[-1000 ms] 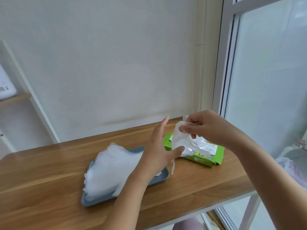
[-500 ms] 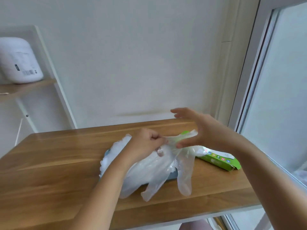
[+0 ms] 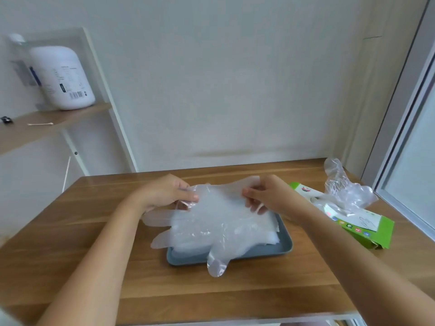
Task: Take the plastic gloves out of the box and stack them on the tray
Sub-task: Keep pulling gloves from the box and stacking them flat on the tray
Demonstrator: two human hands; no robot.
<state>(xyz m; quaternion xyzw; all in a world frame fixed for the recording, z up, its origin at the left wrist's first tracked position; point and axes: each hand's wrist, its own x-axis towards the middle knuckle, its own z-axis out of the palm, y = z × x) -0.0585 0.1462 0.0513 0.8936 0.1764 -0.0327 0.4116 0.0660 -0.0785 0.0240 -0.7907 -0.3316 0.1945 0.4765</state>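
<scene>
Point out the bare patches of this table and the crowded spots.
Bare wooden table lies left of the tray, to its left edge, and in front of it, toward the near edge. A strip runs along the wall. Crowded: the tray, heaped with plastic gloves, left hand and right hand gripping the top one, and the gap to the green box.

The top glove (image 3: 219, 212) and the stack (image 3: 266, 229) beneath covered your tray (image 3: 259, 254) except its near and right rim. A crumpled glove (image 3: 346, 191) hid the box (image 3: 367, 234) opening; the box print and the shelf jug (image 3: 63, 78) label were unreadable.
</scene>
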